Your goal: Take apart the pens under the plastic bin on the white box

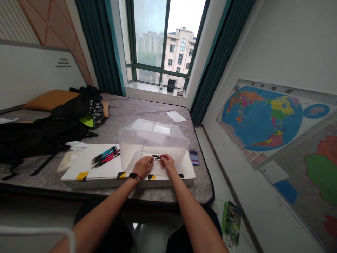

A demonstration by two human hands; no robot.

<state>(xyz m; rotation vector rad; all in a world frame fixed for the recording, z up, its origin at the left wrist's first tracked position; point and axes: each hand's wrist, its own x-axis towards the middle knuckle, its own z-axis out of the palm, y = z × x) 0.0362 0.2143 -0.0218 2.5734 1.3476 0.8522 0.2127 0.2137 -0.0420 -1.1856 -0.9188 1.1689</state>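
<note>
A clear plastic bin (131, 140) lies on its side on a white board or flat box, with its opening facing me. My left hand (143, 166) is at the opening, its fingers closed together at the tips; what they hold is too small to make out. Close beside it, my right hand (167, 163) pinches a small black and silver pen part (157, 158). Another slim black piece (155, 155) shows just behind the fingertips. Left of the bin, several pens (105, 156) with black, blue and red barrels lie in a loose bundle on the white surface.
The white box (100, 175) has yellow and black tape along its front edge and rests on a grey mattress (147, 109). A phone (194, 157) lies to the right, a paper sheet (176, 116) behind. Black clothing or bags (39, 137) are heaped at left.
</note>
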